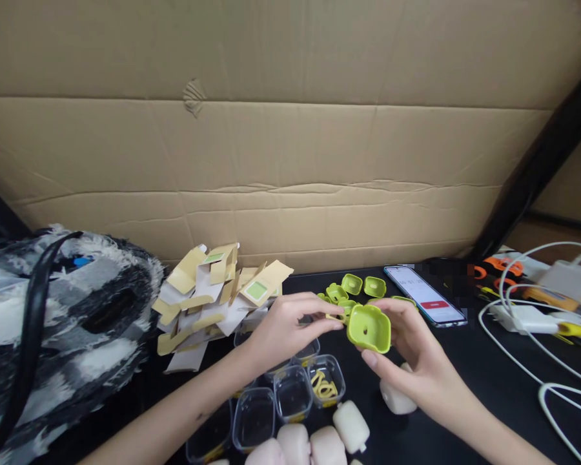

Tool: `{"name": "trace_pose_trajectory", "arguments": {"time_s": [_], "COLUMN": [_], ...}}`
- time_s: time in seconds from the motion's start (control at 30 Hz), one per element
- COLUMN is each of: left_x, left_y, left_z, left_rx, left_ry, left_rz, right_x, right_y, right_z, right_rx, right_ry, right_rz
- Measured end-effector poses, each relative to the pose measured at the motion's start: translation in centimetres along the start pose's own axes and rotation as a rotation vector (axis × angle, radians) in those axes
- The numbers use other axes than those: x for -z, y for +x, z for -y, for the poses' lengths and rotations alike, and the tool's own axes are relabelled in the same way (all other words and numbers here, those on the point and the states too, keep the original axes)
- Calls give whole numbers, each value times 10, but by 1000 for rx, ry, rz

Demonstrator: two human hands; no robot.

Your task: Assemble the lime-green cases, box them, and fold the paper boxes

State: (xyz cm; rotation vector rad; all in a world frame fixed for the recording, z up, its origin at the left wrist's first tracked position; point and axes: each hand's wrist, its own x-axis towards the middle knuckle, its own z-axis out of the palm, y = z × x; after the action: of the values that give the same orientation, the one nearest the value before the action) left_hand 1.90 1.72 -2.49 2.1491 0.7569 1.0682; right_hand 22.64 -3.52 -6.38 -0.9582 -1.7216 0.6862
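Furthest left, a fuzzy black-and-grey bag (77, 310) with a black strap sits at the left edge of the black tabletop (465, 374). Just beside it, towards the back edge, lies a loose pile of tan and white paper backings (213, 297), some bearing a green square. Next comes the left hand (283, 329), its thumb and forefinger pinched together right at the left edge of a green cap (368, 328); what they pinch is too small to tell. Below it, near the front edge, stand several clear plastic tubs (271, 410), one holding yellow rings (324, 387), and cream rounded pieces (351, 426) lie at the front edge itself. The green cap is held above the middle of the tabletop, its hollow side with a small hole facing the camera. The right hand (414, 365) grasps it from below and behind, fingers curled under its lower rim. Behind the hands lies a small heap of loose green caps (358, 286), with a smartphone (426, 296) just to their right, screen lit. Towards the right edge are orange-handled scissors (503, 266), a white charger (525, 318) and white cables (552, 387). A cardboard wall (290, 161) stands along the back edge.
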Motion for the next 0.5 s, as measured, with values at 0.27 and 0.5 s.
{"name": "trace_pose_trajectory", "arguments": {"time_s": [0.27, 0.5], "left_x": [0, 0], "left_y": [-3, -4], "left_z": [-1, -12], "left_rx": [30, -137], "left_ry": [33, 150], "left_rz": [-28, 21], "right_x": [12, 6], "right_y": [5, 4], "right_z": [4, 2], "right_rx": [22, 84], "right_ry": [-165, -324], "right_rz": [-44, 43]}}
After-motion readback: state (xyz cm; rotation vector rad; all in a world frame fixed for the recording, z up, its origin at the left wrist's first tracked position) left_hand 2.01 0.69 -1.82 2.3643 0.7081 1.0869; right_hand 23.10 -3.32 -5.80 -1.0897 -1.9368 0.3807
